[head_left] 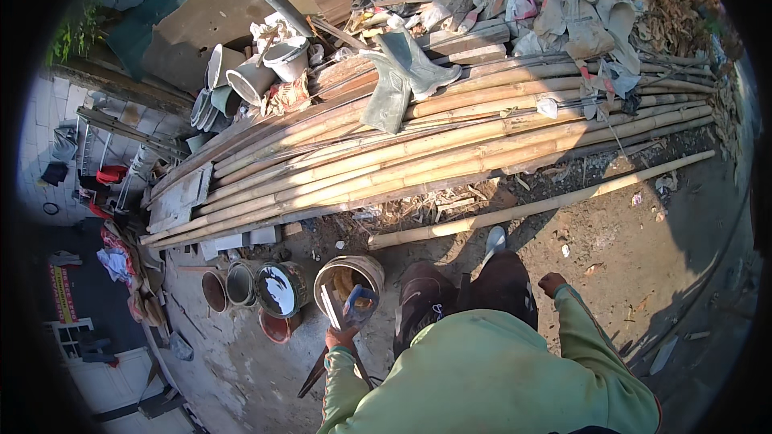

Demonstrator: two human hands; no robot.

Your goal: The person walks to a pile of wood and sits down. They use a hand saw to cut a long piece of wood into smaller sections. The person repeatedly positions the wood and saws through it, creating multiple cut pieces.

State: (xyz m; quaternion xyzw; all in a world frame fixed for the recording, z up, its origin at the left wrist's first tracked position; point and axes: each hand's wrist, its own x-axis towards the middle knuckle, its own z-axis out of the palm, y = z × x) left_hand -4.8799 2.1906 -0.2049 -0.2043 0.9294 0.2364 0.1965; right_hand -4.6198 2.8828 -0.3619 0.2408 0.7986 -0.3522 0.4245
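Note:
My left hand [342, 339] is closed round several long thin strips [331, 305]. Their upper ends are pale, and dark ends stick out below the fist. What kind of thing they are I cannot make out. Just beyond the hand stands a bucket [378, 268] with a dirty rim. Inside it are a blue-handled tool [359, 301], whose kind I cannot tell, and something yellowish-brown. My right hand [552, 283] hangs out to the side over the ground, fingers curled, with nothing visible in it.
Left of the bucket stand a pail of white liquid [277, 289] and smaller pails [240, 283]. A single bamboo pole [547, 205] lies across the ground ahead. Behind it are stacked bamboo poles [450, 157] with grey-green rubber boots [402, 76] on top, and heaped sacks [571, 24].

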